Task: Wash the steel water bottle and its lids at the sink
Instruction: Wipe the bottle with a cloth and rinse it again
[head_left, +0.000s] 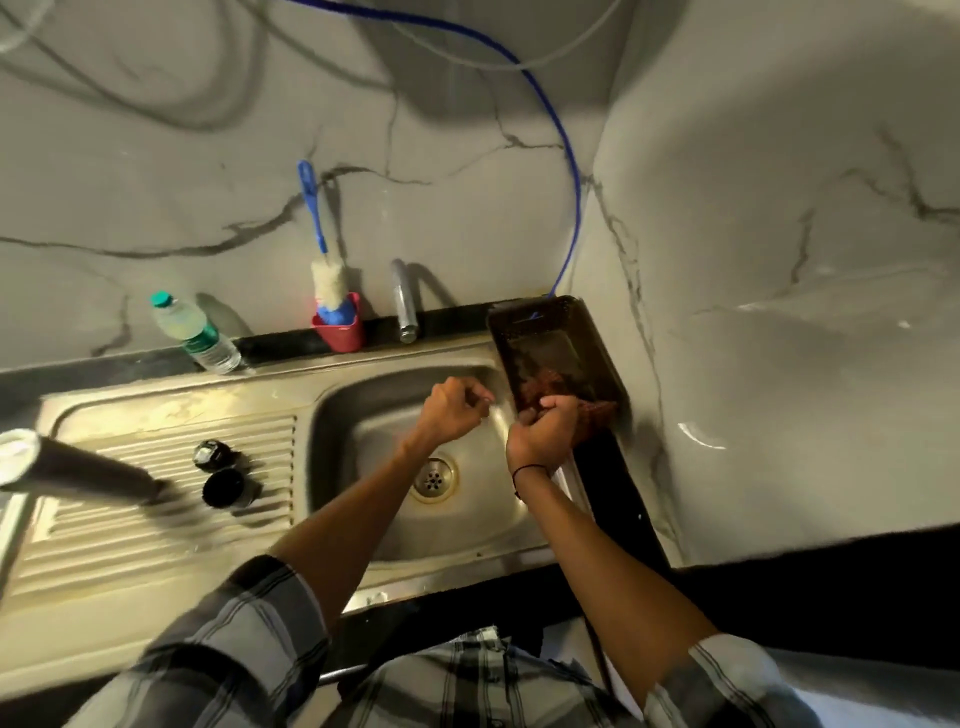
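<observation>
The steel water bottle (78, 470), dark with a pale open end, lies on its side on the drainboard at the left. Its two black lids (215, 454) (227, 488) sit just right of it on the ribbed steel. My left hand (452, 410) hovers over the sink basin (363, 415) with its fingers curled and nothing visible in them. My right hand (545, 431) grips a reddish-brown scrubber (592, 415) at the front edge of a dark tray (592, 332) on the sink's right rim.
The tap spout (404, 301) stands behind the basin. A red holder (340, 330) with a blue-handled bottle brush (324, 270) is left of the tap. A clear plastic bottle (195, 332) leans at the back left. A blue hose (569, 171) runs down the wall.
</observation>
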